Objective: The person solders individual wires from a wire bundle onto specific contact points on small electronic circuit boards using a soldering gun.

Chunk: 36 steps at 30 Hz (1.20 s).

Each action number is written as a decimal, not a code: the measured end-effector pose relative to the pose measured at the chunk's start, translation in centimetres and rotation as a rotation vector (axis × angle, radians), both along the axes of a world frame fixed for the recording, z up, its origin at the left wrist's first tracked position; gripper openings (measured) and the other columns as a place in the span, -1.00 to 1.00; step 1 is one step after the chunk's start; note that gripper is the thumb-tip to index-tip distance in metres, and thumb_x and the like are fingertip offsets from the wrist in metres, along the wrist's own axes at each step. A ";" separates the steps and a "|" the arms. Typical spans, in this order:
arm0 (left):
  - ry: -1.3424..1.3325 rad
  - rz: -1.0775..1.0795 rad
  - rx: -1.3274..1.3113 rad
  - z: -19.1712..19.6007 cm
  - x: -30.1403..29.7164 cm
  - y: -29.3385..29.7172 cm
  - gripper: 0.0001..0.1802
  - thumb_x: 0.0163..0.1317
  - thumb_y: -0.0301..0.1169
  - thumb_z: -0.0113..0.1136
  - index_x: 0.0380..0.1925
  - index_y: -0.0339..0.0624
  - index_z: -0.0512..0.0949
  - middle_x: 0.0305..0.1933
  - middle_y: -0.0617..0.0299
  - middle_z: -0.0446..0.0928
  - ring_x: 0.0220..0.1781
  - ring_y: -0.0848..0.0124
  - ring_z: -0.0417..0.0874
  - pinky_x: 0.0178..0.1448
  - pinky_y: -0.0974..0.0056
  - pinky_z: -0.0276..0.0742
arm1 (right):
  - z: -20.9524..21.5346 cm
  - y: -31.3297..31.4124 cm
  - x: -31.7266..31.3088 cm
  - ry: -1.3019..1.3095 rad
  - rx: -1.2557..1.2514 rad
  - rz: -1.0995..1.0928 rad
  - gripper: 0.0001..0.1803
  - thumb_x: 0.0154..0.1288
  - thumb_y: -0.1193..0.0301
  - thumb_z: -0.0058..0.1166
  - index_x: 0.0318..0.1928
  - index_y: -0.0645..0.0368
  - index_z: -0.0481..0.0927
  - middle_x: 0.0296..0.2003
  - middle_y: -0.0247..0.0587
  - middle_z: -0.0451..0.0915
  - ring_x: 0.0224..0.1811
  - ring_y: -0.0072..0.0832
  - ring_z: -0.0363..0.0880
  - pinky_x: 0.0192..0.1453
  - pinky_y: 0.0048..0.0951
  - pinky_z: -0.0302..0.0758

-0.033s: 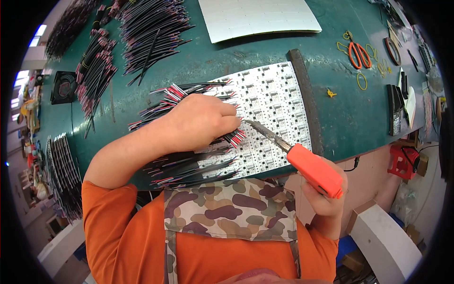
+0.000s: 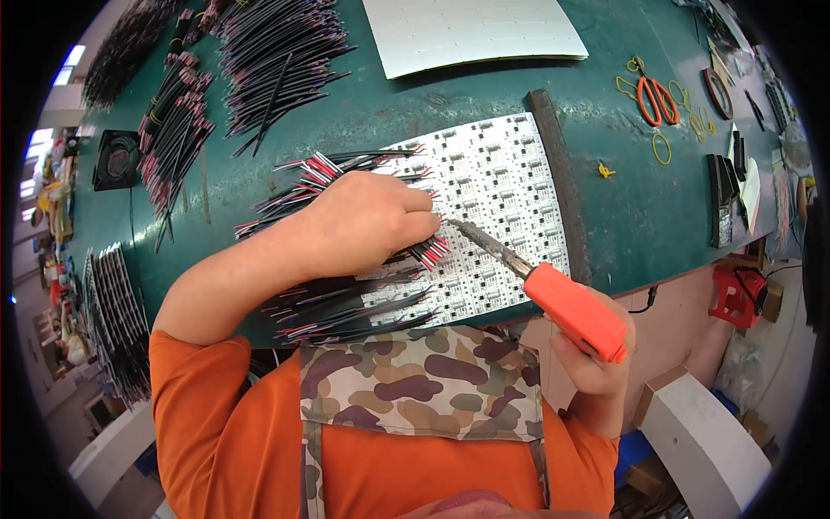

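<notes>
My left hand is closed over a bundle of short black cables with stripped red and white ends. Its fingertips press down on a white circuit board panel covered in small repeating parts. In my right hand is a soldering iron with a red handle and a dark, crusted shaft. The iron's tip comes in from the right and sits right by my left fingertips, where a wire end meets the panel. Whether the tip touches the wire is too small to tell. More cables lie along the panel's left edge, above and below my left hand.
A dark metal bar lies along the panel's right edge. Behind it is a white panel stack. Cable piles fill the back left, near a black fan-like square. Orange-handled scissors and a black box are at right.
</notes>
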<state>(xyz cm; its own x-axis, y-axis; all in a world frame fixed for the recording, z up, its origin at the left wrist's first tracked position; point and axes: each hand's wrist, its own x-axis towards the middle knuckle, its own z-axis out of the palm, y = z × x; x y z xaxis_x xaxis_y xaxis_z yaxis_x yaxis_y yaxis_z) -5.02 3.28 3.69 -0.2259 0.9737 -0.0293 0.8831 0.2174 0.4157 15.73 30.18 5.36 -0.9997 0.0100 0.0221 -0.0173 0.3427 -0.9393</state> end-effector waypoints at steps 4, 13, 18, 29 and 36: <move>-0.012 -0.003 -0.031 0.3 -0.1 0.1 -0.73 0.07 -0.45 0.16 -0.18 -0.15 0.63 -0.35 0.21 0.56 -0.28 0.19 0.63 -0.25 0.13 0.57 | -0.2 0.2 -0.3 0.060 0.067 0.061 -0.51 0.07 0.59 0.21 0.07 0.44 0.52 -0.29 -0.14 0.65 -0.30 -0.48 0.62 -0.16 -0.46 0.53; -0.029 -0.011 -0.025 0.2 -0.2 0.2 -0.74 0.08 -0.45 0.15 -0.19 -0.15 0.61 -0.34 0.20 0.56 -0.27 0.17 0.62 -0.21 0.13 0.56 | -0.2 0.2 -0.1 0.092 0.069 0.072 -0.43 0.10 0.57 0.25 0.16 0.42 0.45 -0.32 -0.21 0.64 -0.37 -0.52 0.60 -0.19 -0.47 0.53; -0.015 -0.013 -0.031 0.2 -0.1 0.3 -0.75 0.08 -0.45 0.14 -0.19 -0.15 0.61 -0.34 0.20 0.56 -0.27 0.17 0.62 -0.20 0.14 0.56 | 0.0 -0.2 -0.3 0.089 0.051 0.010 -0.45 -0.10 0.62 0.29 0.04 0.40 0.56 -0.27 -0.08 0.69 -0.42 -0.29 0.62 -0.33 -0.38 0.51; -0.034 -0.011 -0.065 0.4 -0.3 0.4 -0.77 0.07 -0.46 0.14 -0.22 -0.13 0.60 -0.35 0.21 0.54 -0.26 0.17 0.62 -0.22 0.13 0.56 | 0.7 -0.2 -0.4 0.058 0.091 0.005 -0.48 -0.08 0.60 0.29 0.00 0.41 0.58 -0.25 -0.05 0.69 -0.34 -0.23 0.68 -0.26 -0.35 0.56; -0.036 0.013 -0.040 0.4 -0.5 0.1 -0.73 0.02 -0.51 0.20 -0.21 -0.13 0.60 -0.35 0.19 0.52 -0.26 0.15 0.61 -0.21 0.11 0.55 | 0.4 0.4 1.1 0.150 0.152 -0.078 -0.51 -0.01 0.55 0.30 0.01 0.39 0.57 -0.19 -0.06 0.69 -0.28 -0.26 0.69 -0.16 -0.37 0.59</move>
